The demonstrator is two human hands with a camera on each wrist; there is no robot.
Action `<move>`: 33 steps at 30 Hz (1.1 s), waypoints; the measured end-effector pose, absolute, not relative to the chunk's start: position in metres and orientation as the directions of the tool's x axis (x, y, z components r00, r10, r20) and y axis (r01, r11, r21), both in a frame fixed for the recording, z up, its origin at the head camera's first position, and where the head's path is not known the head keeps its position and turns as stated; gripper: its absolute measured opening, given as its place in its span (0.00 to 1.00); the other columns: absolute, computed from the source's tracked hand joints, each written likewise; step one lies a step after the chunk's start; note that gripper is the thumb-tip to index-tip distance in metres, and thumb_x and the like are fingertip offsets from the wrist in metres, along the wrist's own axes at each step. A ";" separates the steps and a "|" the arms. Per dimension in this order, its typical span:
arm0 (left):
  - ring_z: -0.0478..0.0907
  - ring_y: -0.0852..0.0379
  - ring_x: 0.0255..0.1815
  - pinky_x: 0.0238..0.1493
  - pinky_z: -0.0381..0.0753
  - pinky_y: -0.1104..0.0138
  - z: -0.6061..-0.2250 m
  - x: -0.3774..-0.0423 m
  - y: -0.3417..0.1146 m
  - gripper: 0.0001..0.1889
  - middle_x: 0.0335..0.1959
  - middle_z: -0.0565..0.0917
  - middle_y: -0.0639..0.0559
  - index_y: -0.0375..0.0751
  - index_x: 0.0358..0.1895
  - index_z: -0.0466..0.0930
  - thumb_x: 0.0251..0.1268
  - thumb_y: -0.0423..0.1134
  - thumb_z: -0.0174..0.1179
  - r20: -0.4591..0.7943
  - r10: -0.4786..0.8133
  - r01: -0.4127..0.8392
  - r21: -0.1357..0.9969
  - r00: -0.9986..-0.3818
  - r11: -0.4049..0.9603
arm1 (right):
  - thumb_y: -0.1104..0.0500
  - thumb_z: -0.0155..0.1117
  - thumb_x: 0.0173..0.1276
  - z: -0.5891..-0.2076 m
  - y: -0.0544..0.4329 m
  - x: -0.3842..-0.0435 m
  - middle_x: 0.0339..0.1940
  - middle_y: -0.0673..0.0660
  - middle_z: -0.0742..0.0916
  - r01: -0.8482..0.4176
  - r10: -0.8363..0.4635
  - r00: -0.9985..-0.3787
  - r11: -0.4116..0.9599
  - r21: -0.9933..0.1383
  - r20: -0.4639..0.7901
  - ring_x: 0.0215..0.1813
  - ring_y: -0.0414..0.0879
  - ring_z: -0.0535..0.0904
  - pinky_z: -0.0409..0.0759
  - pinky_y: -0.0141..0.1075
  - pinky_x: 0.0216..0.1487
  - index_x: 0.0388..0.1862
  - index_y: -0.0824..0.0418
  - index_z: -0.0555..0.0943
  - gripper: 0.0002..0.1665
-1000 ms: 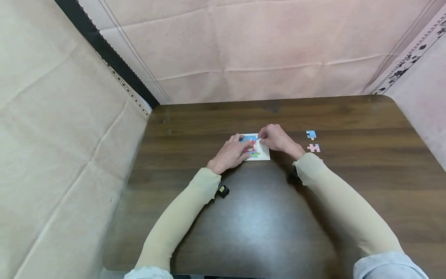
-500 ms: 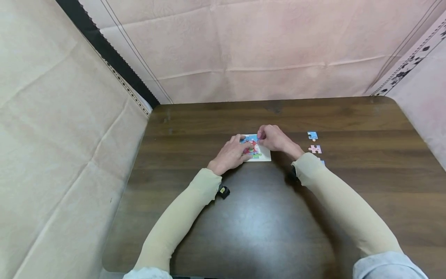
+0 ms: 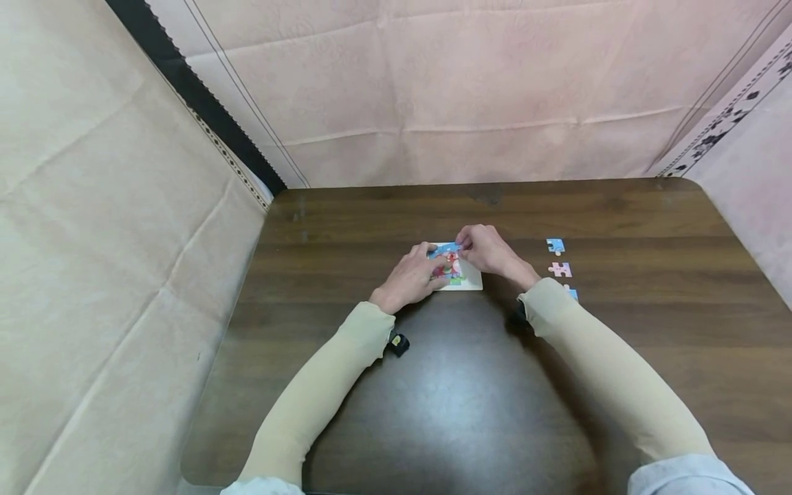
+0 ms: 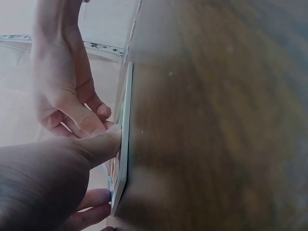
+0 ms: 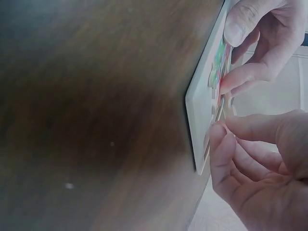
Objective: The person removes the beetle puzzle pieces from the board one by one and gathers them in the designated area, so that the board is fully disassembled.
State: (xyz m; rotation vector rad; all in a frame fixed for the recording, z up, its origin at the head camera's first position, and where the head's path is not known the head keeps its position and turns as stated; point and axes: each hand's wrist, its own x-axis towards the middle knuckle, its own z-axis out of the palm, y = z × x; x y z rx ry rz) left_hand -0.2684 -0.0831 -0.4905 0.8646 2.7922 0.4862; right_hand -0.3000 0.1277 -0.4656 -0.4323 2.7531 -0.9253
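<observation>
A small white puzzle board lies flat toward the table's far side, partly filled with a colourful picture in blue, red and green. My left hand rests on its left part, thumb and fingers spread over the joined pieces. From the right, my right hand reaches over the board's upper part. Its thumb and index finger pinch a puzzle piece, mostly hidden by the fingertips, right at the edge of the joined picture. The left wrist view shows the fingers of both hands close together over the board.
To the right of the board, loose puzzle pieces lie in a column: a blue one, a pink one and another blue one partly behind the right sleeve. The brown wooden table ends at pale cloth hangings.
The right fingertips have shifted slightly left over the board's upper part. The lowest loose piece now shows past the right sleeve. The left hand stays in place on the board.
</observation>
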 end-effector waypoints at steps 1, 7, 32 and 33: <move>0.70 0.41 0.74 0.76 0.75 0.49 -0.491 -0.269 -0.083 0.26 0.76 0.71 0.38 0.51 0.76 0.79 0.81 0.53 0.64 -0.074 0.575 0.517 0.358 -0.815 0.778 | 0.68 0.65 0.79 -0.466 0.128 -0.300 0.57 0.73 0.90 -0.211 -0.337 -0.937 0.761 -0.613 -0.095 0.58 0.64 0.87 0.87 0.56 0.65 0.58 0.73 0.85 0.14; 0.69 0.41 0.76 0.79 0.73 0.48 -0.492 -0.269 -0.085 0.26 0.79 0.70 0.38 0.50 0.75 0.80 0.81 0.52 0.64 -0.070 0.570 0.513 0.360 -0.818 0.779 | 0.67 0.65 0.79 -0.467 0.127 -0.301 0.52 0.71 0.92 -0.239 -0.338 -0.940 0.756 -0.610 -0.051 0.54 0.62 0.88 0.87 0.55 0.59 0.52 0.71 0.89 0.11; 0.69 0.40 0.78 0.78 0.73 0.48 -0.492 -0.268 -0.084 0.23 0.79 0.70 0.38 0.50 0.74 0.81 0.83 0.51 0.62 -0.056 0.580 0.524 0.364 -0.813 0.770 | 0.65 0.67 0.78 -0.468 0.127 -0.298 0.49 0.68 0.94 -0.200 -0.296 -0.954 0.760 -0.618 -0.055 0.47 0.57 0.88 0.86 0.49 0.51 0.50 0.70 0.91 0.11; 0.69 0.40 0.78 0.78 0.73 0.48 -0.492 -0.268 -0.084 0.23 0.79 0.70 0.38 0.50 0.74 0.81 0.83 0.51 0.62 -0.058 0.579 0.523 0.364 -0.813 0.771 | 0.65 0.67 0.78 -0.469 0.127 -0.298 0.49 0.68 0.94 -0.196 -0.294 -0.954 0.760 -0.620 -0.059 0.47 0.57 0.88 0.86 0.49 0.51 0.50 0.70 0.91 0.11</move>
